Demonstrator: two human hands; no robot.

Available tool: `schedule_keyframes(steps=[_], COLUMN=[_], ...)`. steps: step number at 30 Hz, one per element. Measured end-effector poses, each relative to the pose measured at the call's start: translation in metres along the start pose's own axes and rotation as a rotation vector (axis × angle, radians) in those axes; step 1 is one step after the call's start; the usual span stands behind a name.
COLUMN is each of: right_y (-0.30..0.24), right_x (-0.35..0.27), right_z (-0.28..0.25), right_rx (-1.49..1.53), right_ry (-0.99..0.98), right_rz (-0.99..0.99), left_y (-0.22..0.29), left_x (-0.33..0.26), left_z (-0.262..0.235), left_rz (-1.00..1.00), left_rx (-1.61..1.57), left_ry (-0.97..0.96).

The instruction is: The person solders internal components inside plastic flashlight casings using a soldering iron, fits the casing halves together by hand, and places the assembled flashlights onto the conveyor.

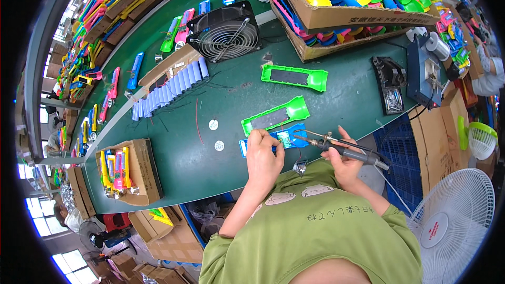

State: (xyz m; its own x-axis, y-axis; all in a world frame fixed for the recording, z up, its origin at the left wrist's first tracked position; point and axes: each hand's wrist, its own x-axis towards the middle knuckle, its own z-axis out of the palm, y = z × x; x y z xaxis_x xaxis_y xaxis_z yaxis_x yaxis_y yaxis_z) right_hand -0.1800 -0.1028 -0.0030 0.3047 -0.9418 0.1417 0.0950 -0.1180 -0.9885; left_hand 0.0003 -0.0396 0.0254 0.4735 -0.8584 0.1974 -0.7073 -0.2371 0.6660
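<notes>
My right hand (345,164) grips a soldering iron (353,153) with a thin metal feed tube along it. Its tip points left, just over a small circuit board (284,138) in a blue plastic flashlight housing (298,135). Over the left part of that housing is my left hand (264,159), fingers curled and pinched together; what they hold is hidden. Right behind lies an open green housing (277,116) with a dark panel, and a thin wire runs near the board. A shiny reflector cup (300,166) sits at the table edge by my shirt.
Farther back are another green housing (294,77), a row of lilac battery cells (171,89) with wires, and a black fan (224,32). A blue soldering station (424,71) and a black parts tray (389,85) stand right. Cartons of colourful housings include one at left (151,171).
</notes>
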Motion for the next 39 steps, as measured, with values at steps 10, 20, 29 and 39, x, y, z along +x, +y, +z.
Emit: schedule_keyframes(steps=[10, 20, 29, 39], right_y=[0.002, -0.003, -0.005, -0.004], right_x=[0.001, 0.001, 0.002, -0.001], right_z=[0.002, 0.007, 0.000, 0.000], right_rx=[-0.067, 0.032, -0.100, -0.135], right_ry=[-0.033, -0.037, -0.094, -0.107], right_rz=[-0.090, 0.043, -0.111, -0.140], left_y=[0.000, -0.040, -0.012, -0.016], left_x=[-0.020, -0.086, -0.028, -0.023], left_z=[-0.006, -0.031, -0.011, 0.000], left_rz=[-0.064, -0.752, 0.239, 0.360], left_rx=[-0.199, -1.176, -0.045, 0.210], left_ry=[0.020, 0.299, 0.180, 0.066])
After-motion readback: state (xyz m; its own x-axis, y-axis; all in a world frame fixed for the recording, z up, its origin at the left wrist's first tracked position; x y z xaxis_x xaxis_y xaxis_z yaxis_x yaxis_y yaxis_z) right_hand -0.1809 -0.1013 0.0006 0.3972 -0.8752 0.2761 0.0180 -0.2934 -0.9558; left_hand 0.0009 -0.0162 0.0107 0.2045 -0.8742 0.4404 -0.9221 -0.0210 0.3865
